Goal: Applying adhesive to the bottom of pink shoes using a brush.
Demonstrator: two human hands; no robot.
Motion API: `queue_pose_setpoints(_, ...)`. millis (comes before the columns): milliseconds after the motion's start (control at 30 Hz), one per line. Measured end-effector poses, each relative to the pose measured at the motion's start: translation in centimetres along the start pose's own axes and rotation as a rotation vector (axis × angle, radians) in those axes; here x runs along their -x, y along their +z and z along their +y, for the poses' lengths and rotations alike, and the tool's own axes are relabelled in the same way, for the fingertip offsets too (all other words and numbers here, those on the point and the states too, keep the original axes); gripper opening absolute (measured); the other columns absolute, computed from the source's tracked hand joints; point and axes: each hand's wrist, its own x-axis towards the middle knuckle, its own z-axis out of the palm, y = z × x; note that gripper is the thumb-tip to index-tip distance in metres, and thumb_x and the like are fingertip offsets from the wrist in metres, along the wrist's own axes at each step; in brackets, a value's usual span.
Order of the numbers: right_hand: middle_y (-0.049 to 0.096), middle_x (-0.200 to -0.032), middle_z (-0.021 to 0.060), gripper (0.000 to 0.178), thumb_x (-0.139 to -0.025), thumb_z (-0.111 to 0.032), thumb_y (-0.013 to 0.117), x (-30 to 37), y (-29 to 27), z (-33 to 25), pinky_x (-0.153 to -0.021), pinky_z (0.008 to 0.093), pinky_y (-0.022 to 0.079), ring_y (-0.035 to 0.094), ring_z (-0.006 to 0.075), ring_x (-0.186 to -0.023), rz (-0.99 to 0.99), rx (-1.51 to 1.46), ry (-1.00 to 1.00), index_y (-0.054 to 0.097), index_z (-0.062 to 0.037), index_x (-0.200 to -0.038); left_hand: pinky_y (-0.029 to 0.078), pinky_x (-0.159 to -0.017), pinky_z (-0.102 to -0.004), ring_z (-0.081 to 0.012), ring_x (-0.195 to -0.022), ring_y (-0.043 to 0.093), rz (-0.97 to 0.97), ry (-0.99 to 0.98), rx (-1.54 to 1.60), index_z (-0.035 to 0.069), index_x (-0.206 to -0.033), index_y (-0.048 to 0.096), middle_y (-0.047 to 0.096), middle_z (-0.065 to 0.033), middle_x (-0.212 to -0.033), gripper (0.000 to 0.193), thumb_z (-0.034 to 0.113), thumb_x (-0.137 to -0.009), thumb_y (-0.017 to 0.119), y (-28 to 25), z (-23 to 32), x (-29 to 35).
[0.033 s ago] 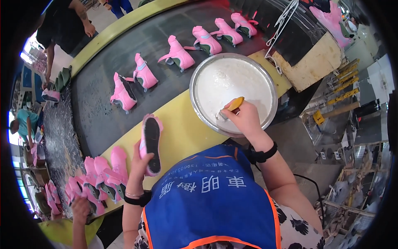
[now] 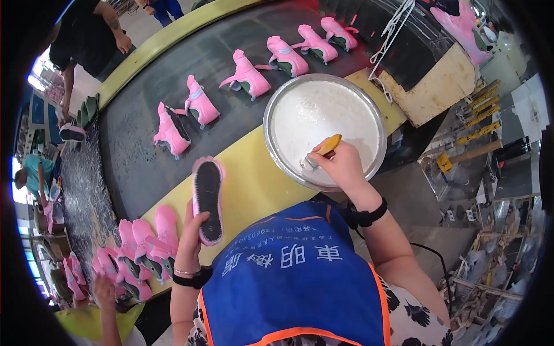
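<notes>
Head view: my left hand (image 2: 190, 228) grips an elongated pink, fabric-looking shoe upper (image 2: 208, 196) near its closer end, black underside up, over the yellow worktable edge (image 2: 254, 173). I judge it light, firm underneath, softer-walled; best held by its sides. The underside looks dark and flat, the rim stitched. My right hand (image 2: 344, 163) pinches a yellow-handled brush (image 2: 330, 144) in a round metal basin (image 2: 269, 150) of white liquid (image 2: 346, 109).

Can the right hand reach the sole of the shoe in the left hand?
Probably yes: the black sole faces the camera, and only the bowl's rim seems to lie between it and the right hand.
</notes>
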Motion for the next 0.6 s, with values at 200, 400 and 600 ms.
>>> queue_pose_setpoints(200, 0.073, -0.08, 0.0093, 0.019, -0.085, -0.015, 0.081, 0.1, -2.4, -1.3, -0.064, 0.0276, 0.053, 0.07, 0.0159, -0.068, 0.147, -0.222, 0.012, 0.071, -0.001, -0.093, 0.048, -0.1, -0.0301, -0.0191, -0.125, 0.057, -0.126, -0.192, 0.391, -0.002, -0.15, 0.039, 0.053, -0.016, -0.143, 0.075, 0.024, -0.083, 0.062, 1.4, 5.0, 2.0)
queue_pose_setpoints(400, 0.071, -0.078, 0.0081, 0.019, -0.086, -0.015, 0.08, -0.3, -1.8, -0.1, -0.063, 0.029, 0.053, 0.069, 0.0163, -0.067, 0.176, 0.163, -0.055, 0.069, -0.0013, -0.091, 0.04, -0.111, -0.0327, -0.0238, -0.132, 0.053, -0.428, -0.03, 0.074, -0.003, -0.153, 0.032, 0.051, -0.0177, -0.145, 0.088, 0.032, -0.08, 0.065, 8.8, 11.2, 2.8)
queue_pose_setpoints(600, 0.073, -0.086, 0.0081, 0.017, -0.086, -0.014, 0.08, -1.0, -3.3, 0.4, -0.065, 0.0308, 0.054, 0.07, 0.0184, -0.071, 0.243, -0.124, 0.06, 0.07, -0.0019, -0.093, 0.04, -0.111, -0.0327, -0.0243, -0.131, 0.055, -0.588, -0.158, 0.099, -0.006, -0.152, 0.033, 0.053, -0.02, -0.145, 0.076, 0.025, -0.087, 0.057, 11.9, 13.7, 2.6)
